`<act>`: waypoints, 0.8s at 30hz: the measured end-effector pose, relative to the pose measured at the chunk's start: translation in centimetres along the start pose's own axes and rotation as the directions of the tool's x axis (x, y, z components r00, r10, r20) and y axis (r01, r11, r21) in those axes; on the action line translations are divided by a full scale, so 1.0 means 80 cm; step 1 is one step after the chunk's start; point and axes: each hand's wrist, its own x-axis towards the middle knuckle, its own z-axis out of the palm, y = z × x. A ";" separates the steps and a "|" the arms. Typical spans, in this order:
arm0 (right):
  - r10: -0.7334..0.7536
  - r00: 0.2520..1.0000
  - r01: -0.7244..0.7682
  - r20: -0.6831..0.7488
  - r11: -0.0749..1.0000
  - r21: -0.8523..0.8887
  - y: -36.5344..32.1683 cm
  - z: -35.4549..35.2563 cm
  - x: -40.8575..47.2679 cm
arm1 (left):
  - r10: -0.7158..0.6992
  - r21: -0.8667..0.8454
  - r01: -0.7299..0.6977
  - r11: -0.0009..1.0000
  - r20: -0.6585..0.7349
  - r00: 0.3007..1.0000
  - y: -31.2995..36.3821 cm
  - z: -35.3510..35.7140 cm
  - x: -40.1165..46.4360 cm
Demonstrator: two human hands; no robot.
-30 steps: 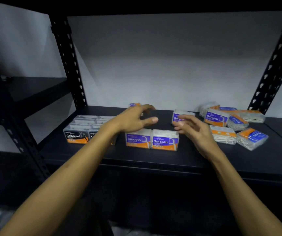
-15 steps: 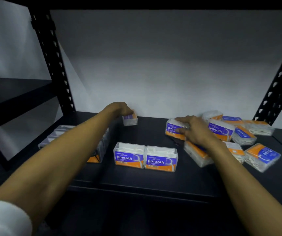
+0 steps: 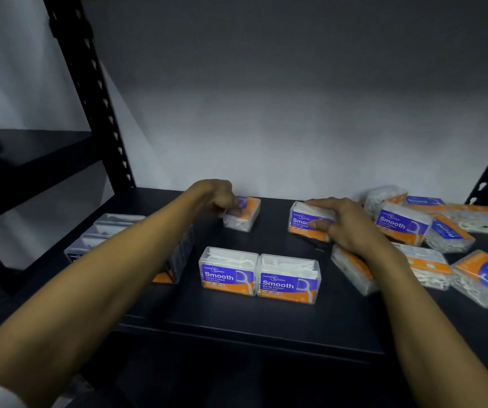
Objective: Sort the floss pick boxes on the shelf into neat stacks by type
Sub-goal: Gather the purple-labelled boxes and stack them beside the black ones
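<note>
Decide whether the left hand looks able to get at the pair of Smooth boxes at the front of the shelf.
Probably yes. The left hand is on a box at the back, but the Smooth pair sits nearer, on open shelf, with nothing on top or in front.

- Shelf board [image 3: 236, 325]: matt black, looks like painted metal, smooth w/ faint sheen.
- Upright post [image 3: 89, 92]: black metal, punched slots, matt.
- Smooth boxes [image 3: 259, 273]: clear hard plastic, glossy; paper-like purple/orange labels.
- Round box [image 3: 484, 275]: same clear plastic, shiny.
- Back wall [image 3: 266, 113]: flat matt grey-white.
</note>
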 end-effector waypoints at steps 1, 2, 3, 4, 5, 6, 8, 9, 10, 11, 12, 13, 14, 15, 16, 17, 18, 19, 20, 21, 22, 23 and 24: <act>-0.001 1.000 0.001 -0.003 1.000 -0.007 0.000 0.000 -0.002 | 0.012 0.011 -0.013 1.000 0.023 1.000 -0.001 0.000 -0.003; -0.003 1.000 0.003 -0.009 1.000 -0.012 0.001 0.001 -0.004 | 0.031 0.020 -0.032 0.999 0.043 0.999 -0.002 0.001 -0.005; -0.004 1.000 0.003 -0.013 1.000 -0.014 0.002 0.001 -0.006 | 0.055 0.018 -0.056 0.998 0.062 0.997 -0.002 0.004 -0.007; -0.007 1.000 0.006 -0.017 1.000 -0.017 0.001 0.001 -0.008 | 0.075 0.005 -0.076 0.997 0.081 0.994 -0.003 0.006 -0.008; -0.008 1.000 0.008 -0.016 1.000 -0.017 0.001 0.002 -0.009 | 0.090 -0.018 -0.089 0.996 0.097 0.991 -0.002 0.009 -0.011; -0.012 1.000 0.012 -0.015 1.000 -0.013 0.001 0.002 -0.010 | 0.099 -0.040 -0.095 0.995 0.110 0.989 -0.001 0.010 -0.015; -0.025 1.000 0.025 -0.017 1.000 0.007 0.001 0.003 -0.011 | 0.121 -0.054 -0.116 0.992 0.105 0.987 0.002 0.013 -0.020; -0.027 0.999 0.027 -0.021 1.000 0.012 0.002 0.004 -0.012 | 0.141 -0.053 -0.137 0.989 0.098 0.985 0.004 0.013 -0.021; -0.028 0.999 0.029 -0.026 1.000 0.008 0.003 0.005 -0.012 | 0.163 -0.054 -0.159 0.986 0.088 0.983 0.006 0.014 -0.023; -0.029 0.999 0.029 -0.032 1.000 -0.001 0.005 0.006 -0.013 | 0.185 -0.052 -0.181 0.982 0.075 0.980 0.008 0.014 -0.026; -0.031 0.999 0.031 -0.040 0.999 -0.012 0.005 0.007 -0.013 | 0.206 -0.039 -0.204 0.978 0.057 0.977 0.009 0.014 -0.028; -0.034 0.998 0.033 -0.046 0.999 -0.020 0.007 0.007 -0.013 | 0.228 -0.021 -0.227 0.974 0.040 0.973 0.010 0.014 -0.030; -0.039 0.998 0.038 -0.048 0.999 -0.023 0.007 0.008 -0.014 | 0.250 -0.005 -0.250 0.968 0.025 0.968 0.010 0.015 -0.033; -0.046 0.998 0.045 -0.048 0.999 -0.024 0.008 0.008 -0.014 | 0.271 0.009 -0.271 0.962 0.014 0.962 0.010 0.016 -0.036; -0.052 0.998 0.050 -0.048 0.998 -0.027 0.009 0.007 -0.013 | 0.291 0.032 -0.291 0.956 0.003 0.957 0.010 0.018 -0.039; -0.054 0.998 0.053 -0.045 0.998 -0.030 0.009 0.007 -0.013 | 0.311 0.071 -0.310 0.948 -0.005 0.950 0.009 0.020 -0.041; -0.055 0.998 0.053 -0.042 0.998 -0.034 0.010 0.007 -0.013 | 0.329 0.118 -0.326 0.938 -0.006 0.944 0.008 0.021 -0.044; -0.056 0.998 0.055 -0.040 0.998 -0.038 0.010 0.008 -0.013 | 0.346 0.154 -0.341 0.927 -0.004 0.938 0.007 0.023 -0.046; -0.061 0.997 0.059 -0.039 0.997 -0.044 0.010 0.008 -0.013 | 0.359 0.173 -0.354 0.919 0.001 0.933 0.005 0.024 -0.047; -0.063 0.997 0.062 -0.038 0.997 -0.048 0.010 0.008 -0.012 | 0.367 0.175 -0.363 0.915 0.008 0.930 0.002 0.026 -0.047; -0.064 0.997 0.062 -0.035 0.997 -0.049 0.011 0.008 -0.012 | 0.369 0.164 -0.367 0.916 0.022 0.929 -0.001 0.027 -0.047; -0.066 0.997 0.065 -0.033 0.997 -0.049 0.010 0.008 -0.012 | 0.368 0.149 -0.369 0.917 0.038 0.929 -0.004 0.028 -0.047; -0.075 0.997 0.073 -0.034 0.996 -0.050 0.009 0.007 -0.013 | 0.367 0.133 -0.370 0.919 0.050 0.929 -0.006 0.029 -0.046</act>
